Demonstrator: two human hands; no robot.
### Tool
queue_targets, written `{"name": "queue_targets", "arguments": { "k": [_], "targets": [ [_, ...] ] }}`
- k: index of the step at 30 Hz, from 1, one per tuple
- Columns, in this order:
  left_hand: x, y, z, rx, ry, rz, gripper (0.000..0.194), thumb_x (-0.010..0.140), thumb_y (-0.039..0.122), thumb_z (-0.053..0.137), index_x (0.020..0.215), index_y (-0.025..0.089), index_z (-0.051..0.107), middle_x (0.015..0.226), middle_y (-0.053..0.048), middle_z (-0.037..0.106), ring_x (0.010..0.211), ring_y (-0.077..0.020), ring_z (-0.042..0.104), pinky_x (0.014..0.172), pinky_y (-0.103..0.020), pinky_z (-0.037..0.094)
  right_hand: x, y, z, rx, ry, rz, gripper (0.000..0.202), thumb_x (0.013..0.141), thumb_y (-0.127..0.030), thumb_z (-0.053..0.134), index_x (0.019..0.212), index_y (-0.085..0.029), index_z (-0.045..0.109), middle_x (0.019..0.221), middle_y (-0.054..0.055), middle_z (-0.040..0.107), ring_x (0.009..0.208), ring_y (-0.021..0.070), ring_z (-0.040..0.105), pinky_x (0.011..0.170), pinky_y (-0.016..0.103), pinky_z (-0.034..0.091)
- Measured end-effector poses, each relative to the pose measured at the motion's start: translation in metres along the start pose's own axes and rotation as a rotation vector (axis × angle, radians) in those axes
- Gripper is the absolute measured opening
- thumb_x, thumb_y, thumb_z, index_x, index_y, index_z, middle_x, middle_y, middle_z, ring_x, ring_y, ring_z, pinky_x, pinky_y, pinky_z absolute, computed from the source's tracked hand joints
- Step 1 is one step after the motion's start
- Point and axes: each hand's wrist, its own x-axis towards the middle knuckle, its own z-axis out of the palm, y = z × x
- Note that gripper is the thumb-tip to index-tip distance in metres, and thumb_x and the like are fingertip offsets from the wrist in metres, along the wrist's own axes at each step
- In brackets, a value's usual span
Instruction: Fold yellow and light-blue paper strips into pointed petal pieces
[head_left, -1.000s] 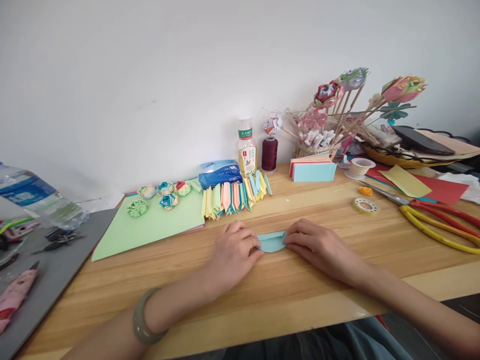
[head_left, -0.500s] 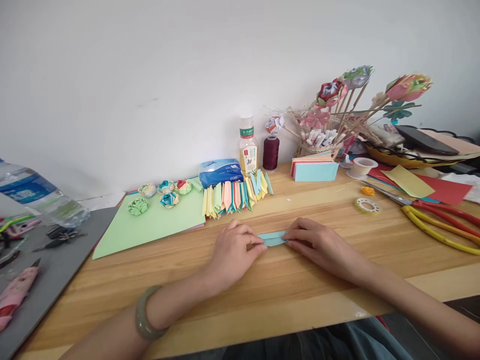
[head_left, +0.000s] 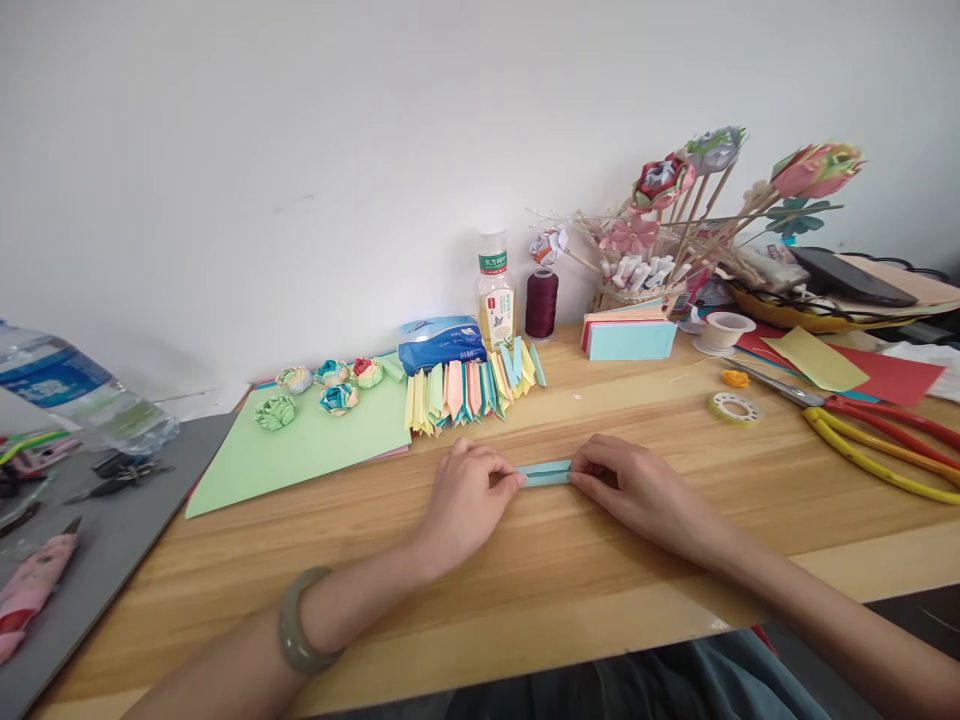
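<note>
A narrow light-blue folded paper strip lies on the wooden table between my hands, with a crease running along its length. My left hand pinches its left end between thumb and fingers. At the right end, my right hand grips the strip the same way; the fingertips cover both ends. Just beyond the hands stands a row of folded paper pieces in yellow, green, peach and blue. Several folded paper flowers rest on a green paper sheet to the left.
Behind are a blue tissue pack, a drink bottle, a dark thread spool and a stack of coloured paper. Scissors and a tape roll lie right. A water bottle leans at far left.
The strip's near flap, angled toward me earlier, now lies folded in along the middle, so the strip looks narrower and straighter. My left thumb has drawn back and up toward its fingers.
</note>
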Motion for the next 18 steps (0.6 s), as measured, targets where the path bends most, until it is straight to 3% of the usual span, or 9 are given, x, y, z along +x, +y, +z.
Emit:
{"name": "queue_targets", "arguments": {
  "k": [14,18],
  "targets": [
    [0.0025,0.0035,0.0028,0.198,0.004,0.019,0.015,0.08,0.021,0.064,0.066,0.017,0.061,0.088,-0.004,0.056,0.093,-0.0236,0.044,0.083,-0.041,0.041,0.0055,-0.0051,0.0018,-0.111,-0.081,0.085,0.015,0.082,-0.018,0.048,0.067,-0.019,0.049,0.074,0.003,0.054,0.068,0.017,0.052,0.062,0.028,0.039],
    [0.0025,0.0008,0.0014,0.222,0.051,0.14,0.005,0.079,0.015,0.064,0.082,0.016,0.061,0.099,-0.006,0.055,0.097,-0.0227,0.047,0.084,-0.039,0.044,0.0045,-0.0048,0.0038,-0.162,-0.04,0.019,0.014,0.082,-0.015,0.049,0.069,-0.019,0.049,0.075,0.003,0.054,0.07,0.0173,0.053,0.063,0.028,0.04]
  ]
}}
